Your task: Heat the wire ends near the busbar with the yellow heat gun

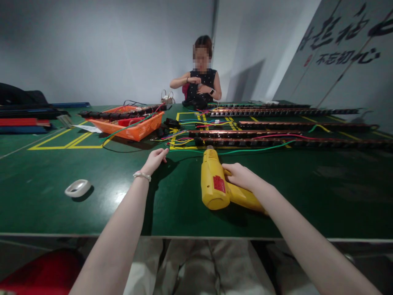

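Note:
My right hand is wrapped round the handle of a yellow heat gun, whose nozzle points away from me at a dark strip with wires. My left hand is closed, thumb and fingers pinched together at the near end of a green wire. From those fingertips the wire runs right, passing the nozzle and reaching the strips. Several thin coloured wires with ring ends lie just beyond my left fingers. What is inside the pinch is mostly hidden.
An orange basket holding a black strip stands beyond my left hand. A white ring-shaped object lies at left on the green table. More strips extend to the right. A person sits across the table, hands raised.

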`<act>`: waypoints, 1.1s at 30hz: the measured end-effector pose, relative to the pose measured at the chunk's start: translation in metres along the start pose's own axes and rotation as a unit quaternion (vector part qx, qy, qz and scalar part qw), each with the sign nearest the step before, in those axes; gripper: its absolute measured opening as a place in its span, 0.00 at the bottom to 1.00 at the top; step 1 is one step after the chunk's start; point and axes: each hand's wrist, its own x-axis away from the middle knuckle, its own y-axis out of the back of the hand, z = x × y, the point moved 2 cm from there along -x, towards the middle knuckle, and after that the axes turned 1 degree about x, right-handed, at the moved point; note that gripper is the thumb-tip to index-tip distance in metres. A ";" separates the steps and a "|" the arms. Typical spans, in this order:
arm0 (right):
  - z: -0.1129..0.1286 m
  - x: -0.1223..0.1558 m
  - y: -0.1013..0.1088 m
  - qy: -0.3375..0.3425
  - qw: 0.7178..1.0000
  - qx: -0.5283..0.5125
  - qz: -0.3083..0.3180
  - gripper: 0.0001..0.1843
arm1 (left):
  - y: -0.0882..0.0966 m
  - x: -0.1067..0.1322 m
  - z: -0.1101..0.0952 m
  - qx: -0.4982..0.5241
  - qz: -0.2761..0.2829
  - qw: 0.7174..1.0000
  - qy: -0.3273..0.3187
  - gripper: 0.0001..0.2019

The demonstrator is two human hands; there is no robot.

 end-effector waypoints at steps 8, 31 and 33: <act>-0.001 -0.001 0.001 -0.016 1.000 0.025 -0.006 0.19 | -0.003 0.001 -0.004 0.004 -0.007 1.000 0.004 0.23; 0.016 -0.004 -0.002 -0.122 0.993 -0.003 0.001 0.22 | -0.005 0.008 -0.008 0.025 0.074 0.997 -0.019 0.23; 0.020 -0.006 -0.007 -0.106 0.994 -0.002 -0.001 0.21 | -0.006 0.006 -0.007 0.039 0.070 0.997 -0.017 0.23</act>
